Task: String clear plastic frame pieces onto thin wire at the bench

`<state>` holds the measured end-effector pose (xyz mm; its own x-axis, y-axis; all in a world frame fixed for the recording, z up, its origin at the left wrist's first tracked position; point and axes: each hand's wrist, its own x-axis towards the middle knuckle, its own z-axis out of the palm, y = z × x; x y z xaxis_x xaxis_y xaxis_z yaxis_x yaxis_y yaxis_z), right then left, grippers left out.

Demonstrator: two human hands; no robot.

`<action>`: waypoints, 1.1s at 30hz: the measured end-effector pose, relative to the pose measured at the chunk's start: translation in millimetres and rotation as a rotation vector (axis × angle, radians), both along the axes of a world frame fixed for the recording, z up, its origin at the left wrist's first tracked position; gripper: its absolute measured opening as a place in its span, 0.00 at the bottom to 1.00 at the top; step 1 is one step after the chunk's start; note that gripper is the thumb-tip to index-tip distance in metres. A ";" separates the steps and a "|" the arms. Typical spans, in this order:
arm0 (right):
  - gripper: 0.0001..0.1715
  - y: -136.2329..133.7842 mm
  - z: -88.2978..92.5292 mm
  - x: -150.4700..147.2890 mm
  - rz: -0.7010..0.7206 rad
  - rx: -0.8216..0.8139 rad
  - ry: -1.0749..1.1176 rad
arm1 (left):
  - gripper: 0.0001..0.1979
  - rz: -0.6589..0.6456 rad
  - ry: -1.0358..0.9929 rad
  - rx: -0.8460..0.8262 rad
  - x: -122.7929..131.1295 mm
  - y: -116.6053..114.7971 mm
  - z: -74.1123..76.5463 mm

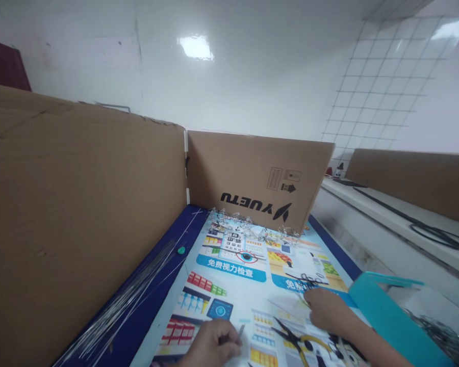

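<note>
Left, a cardboard wall [99, 214] bounds your thin wires [124, 308]. Your left hand [216, 342], cut off below, curls beside a small strip [241, 331]; whether its fingers clamp it, you can't tell. Open poster [248, 295] separates your hands, with pliers [295, 340] low down. Your right hand [323, 307] reaches in leftward below dark loops [309, 279], finger grip unclear. A teal tray [396, 321] crowds that forearm.

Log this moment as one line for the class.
left hand: curled over printed sheet, grip unclear; right hand: near dark looped pieces, grip unclear; yellow-handled pliers: on sheet, jaws apart; thin strands: left of sheet
</note>
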<state>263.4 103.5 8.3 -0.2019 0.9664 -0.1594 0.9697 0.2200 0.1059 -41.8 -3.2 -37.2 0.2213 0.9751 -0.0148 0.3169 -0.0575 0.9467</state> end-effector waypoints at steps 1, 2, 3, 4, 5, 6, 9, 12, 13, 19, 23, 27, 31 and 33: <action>0.10 0.7 0.3 3.7 0.016 0.009 0.027 | 0.02 0.010 -0.003 0.003 0.2 -0.2 1.1; 0.10 1.2 0.4 7.5 0.032 0.022 0.057 | 0.02 0.018 -0.006 0.008 0.4 -0.5 2.3; 0.09 1.3 0.2 11.2 0.041 0.043 0.097 | 0.02 0.019 -0.012 0.014 0.7 -0.9 3.3; 0.09 1.0 -0.3 14.7 0.035 0.071 0.139 | 0.02 0.017 -0.019 0.017 1.0 -1.5 4.0; 0.09 0.1 -1.1 17.8 0.027 0.103 0.185 | 0.02 0.015 -0.025 0.020 1.3 -2.2 4.3; 0.09 -1.3 -2.1 20.5 0.018 0.141 0.232 | 0.02 0.015 -0.032 0.022 1.6 -2.9 4.4; 0.08 -8.8 -6.0 27.2 -0.040 0.196 0.395 | 0.03 0.031 -0.074 0.011 2.6 -5.0 4.2; 0.09 -19.7 -7.8 31.6 -0.088 0.147 0.626 | 0.04 0.052 -0.139 -0.004 3.2 -6.0 5.3; 0.10 -23.8 -7.1 31.7 -0.097 0.129 0.704 | 0.04 0.056 -0.154 -0.014 3.3 -5.9 5.8; 0.11 -44.2 5.4 9.7 -0.115 0.102 0.923 | 0.05 0.083 -0.185 -0.035 3.5 -4.3 7.5; 0.11 -47.1 4.9 -8.3 -0.096 0.071 0.947 | 0.06 0.074 -0.164 -0.012 2.6 -4.6 6.1; 0.11 -48.6 5.9 -17.8 -0.150 0.080 1.005 | 0.03 0.065 -0.099 0.002 0.7 -5.6 4.8; 0.11 -50.8 2.8 -23.5 -0.162 0.121 1.048 | 0.02 0.036 -0.059 0.014 -0.6 -5.2 6.1; 0.10 -49.5 -5.8 -24.4 -0.140 0.125 1.048 | 0.03 0.022 -0.055 0.006 -0.7 -4.6 7.0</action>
